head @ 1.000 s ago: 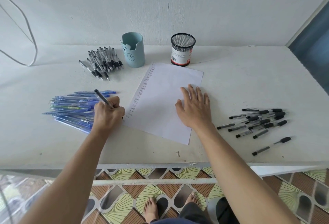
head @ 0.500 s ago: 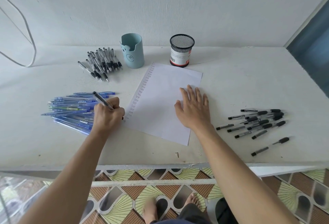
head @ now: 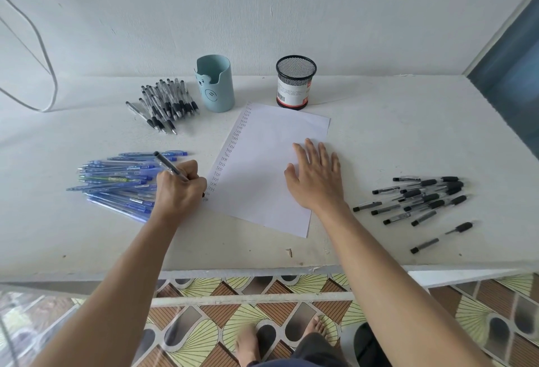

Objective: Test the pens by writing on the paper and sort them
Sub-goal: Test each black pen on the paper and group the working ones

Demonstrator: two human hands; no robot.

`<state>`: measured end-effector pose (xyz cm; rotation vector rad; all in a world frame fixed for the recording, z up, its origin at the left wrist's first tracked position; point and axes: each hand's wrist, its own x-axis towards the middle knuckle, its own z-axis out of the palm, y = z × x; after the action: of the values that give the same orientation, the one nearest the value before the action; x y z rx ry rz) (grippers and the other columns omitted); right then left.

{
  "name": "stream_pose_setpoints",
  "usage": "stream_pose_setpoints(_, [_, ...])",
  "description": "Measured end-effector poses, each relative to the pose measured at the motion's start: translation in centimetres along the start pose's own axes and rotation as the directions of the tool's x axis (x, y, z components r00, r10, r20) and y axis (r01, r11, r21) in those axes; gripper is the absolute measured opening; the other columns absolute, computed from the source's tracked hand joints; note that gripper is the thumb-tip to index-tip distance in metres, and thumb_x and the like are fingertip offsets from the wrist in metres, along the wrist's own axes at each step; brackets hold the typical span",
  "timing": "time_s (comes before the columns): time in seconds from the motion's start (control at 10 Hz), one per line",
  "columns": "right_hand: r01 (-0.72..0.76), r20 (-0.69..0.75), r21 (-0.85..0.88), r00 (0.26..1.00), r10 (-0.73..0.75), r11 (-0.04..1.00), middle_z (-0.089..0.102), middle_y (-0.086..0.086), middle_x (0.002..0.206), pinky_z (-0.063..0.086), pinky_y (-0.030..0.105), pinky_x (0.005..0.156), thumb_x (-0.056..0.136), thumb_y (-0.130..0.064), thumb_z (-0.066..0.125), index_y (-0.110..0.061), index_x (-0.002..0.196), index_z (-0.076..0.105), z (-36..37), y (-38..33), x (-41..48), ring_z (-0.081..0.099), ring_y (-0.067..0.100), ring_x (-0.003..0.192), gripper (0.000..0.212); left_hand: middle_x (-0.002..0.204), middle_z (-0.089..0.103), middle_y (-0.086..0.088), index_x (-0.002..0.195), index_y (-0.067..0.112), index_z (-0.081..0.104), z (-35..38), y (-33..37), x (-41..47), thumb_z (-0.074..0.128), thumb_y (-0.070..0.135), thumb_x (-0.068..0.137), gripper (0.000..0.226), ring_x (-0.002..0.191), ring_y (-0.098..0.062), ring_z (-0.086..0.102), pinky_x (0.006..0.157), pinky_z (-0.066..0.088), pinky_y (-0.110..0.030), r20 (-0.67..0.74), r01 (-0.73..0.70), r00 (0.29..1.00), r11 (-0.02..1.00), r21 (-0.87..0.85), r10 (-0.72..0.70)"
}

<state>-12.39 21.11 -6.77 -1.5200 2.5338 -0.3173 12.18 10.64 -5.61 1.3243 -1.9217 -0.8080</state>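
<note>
Pinching a dark pen (head: 165,163) low on its barrel, the fingers of the left hand (head: 178,191) are curling tightly round it, with its tip at the eight o'clock edge of the paper (head: 262,168). The pen is looking light, stiff and slightly slippery, so gripping near the tip seems best. The right hand (head: 316,177), fingers spread flat, is pressing the thin paper at three o'clock.

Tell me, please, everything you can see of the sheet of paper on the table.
The paper is one white sheet, lying flat on the white table, turned askew to its edge. A column of small handwritten words, apparently "Test", runs down its left edge; the rest looks blank. The right hand lies open and flat on its right part. The left hand grips a dark pen, tip at the column's foot near the sheet's near-left corner.
</note>
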Motion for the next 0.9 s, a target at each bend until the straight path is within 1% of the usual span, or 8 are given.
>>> stream_pose_setpoints(0.2, [-0.005,0.004,0.002,1.0,0.005,1.0,0.006,0.001,0.168,0.001,0.048,0.123,0.101,-0.043,0.027,-0.028,0.157,0.018,-0.1,-0.1,0.0,0.0,0.024,0.154,0.058,0.052,0.029,-0.001,0.055,0.015,0.031,0.1,-0.2,0.1,0.051,0.011,0.054,0.02,0.055,-0.018,0.029,0.053,0.024,-0.029,0.013,0.037,0.999,0.999,-0.025,-0.037])
stream_pose_setpoints(0.3, [-0.008,0.003,0.007,1.0,0.008,1.0,0.008,0.0,0.167,0.003,0.047,0.122,0.101,-0.042,0.029,-0.028,0.156,0.02,-0.3,-0.1,0.1,0.002,0.024,0.154,0.057,0.052,0.035,-0.003,0.056,0.013,0.031,-0.2,-0.1,0.2,0.054,0.006,0.058,0.024,0.053,-0.02,0.036,0.053,0.028,-0.029,0.001,0.075,0.997,0.995,-0.058,-0.075])
stream_pose_setpoints(0.4, [-0.008,0.005,0.012,1.0,0.008,1.0,0.009,0.0,0.167,0.004,0.047,0.122,0.1,-0.042,0.031,-0.028,0.154,0.022,-0.4,-0.2,0.2,0.004,0.024,0.153,0.056,0.053,0.047,-0.005,0.061,0.012,0.047,-0.6,0.0,0.6,0.059,0.002,0.065,0.016,0.05,-0.021,0.045,0.053,0.033,-0.028,0.015,0.17,0.985,0.969,-0.179,-0.17])
stream_pose_setpoints(0.5, [-0.011,0.004,0.013,1.0,0.011,1.0,0.011,0.001,0.166,0.007,0.047,0.121,0.1,-0.043,0.032,-0.028,0.153,0.024,-0.6,-0.2,0.3,0.006,0.024,0.153,0.056,0.049,0.043,0.007,0.087,0.02,0.058,-0.9,-0.2,1.3,0.055,0.016,0.073,0.015,0.048,-0.021,0.041,0.051,0.032,-0.028,0.073,0.18,0.984,0.93,-0.321,-0.165])
stream_pose_setpoints(0.6, [-0.01,-0.005,0.003,1.0,0.01,1.0,0.017,0.001,0.165,0.013,0.046,0.117,0.098,-0.044,0.036,-0.028,0.15,0.029,-0.9,-0.3,0.5,0.012,0.025,0.151,0.055,0.051,0.046,0.004,0.109,0.024,0.057,-0.8,-0.5,2.0,0.051,0.051,0.089,0.033,0.044,-0.021,0.042,0.051,0.037,-0.03,0.042,0.182,0.983,0.942,-0.282,-0.178])
stream_pose_setpoints(0.7, [-0.016,-0.018,-0.013,1.0,0.016,1.0,0.025,0.0,0.16,0.02,0.045,0.112,0.096,-0.046,0.04,-0.028,0.146,0.035,-1.2,-0.4,0.9,0.021,0.024,0.146,0.053,0.044,0.049,0.001,0.111,0.015,0.061,-0.7,-0.2,2.6,0.04,0.042,0.104,0.034,0.036,-0.021,0.04,0.046,0.033,-0.025,0.03,0.18,0.984,0.953,-0.243,-0.178])
stream_pose_setpoints(0.8, [-0.019,-0.044,-0.029,0.999,0.018,0.999,0.036,-0.002,0.151,0.027,0.044,0.104,0.093,-0.047,0.045,-0.028,0.14,0.043,-1.5,-0.5,1.4,0.033,0.024,0.136,0.051,0.043,0.05,-0.001,0.111,0.016,0.062,-0.9,0.3,3.3,0.034,0.033,0.109,0.033,0.034,-0.02,0.038,0.043,0.029,-0.023,0.038,0.189,0.982,0.956,-0.226,-0.186])
stream_pose_setpoints(0.9, [-0.012,-0.079,-0.005,0.997,0.012,1.0,0.044,-0.002,0.14,0.029,0.042,0.1,0.09,-0.046,0.049,-0.027,0.133,0.049,-1.7,-0.5,2.1,0.039,0.024,0.129,0.048,0.043,0.05,-0.003,0.111,0.013,0.061,-0.9,0.4,4.1,0.03,0.031,0.11,0.036,0.034,-0.019,0.037,0.043,0.029,-0.022,0.074,0.193,0.981,0.959,-0.207,-0.181])
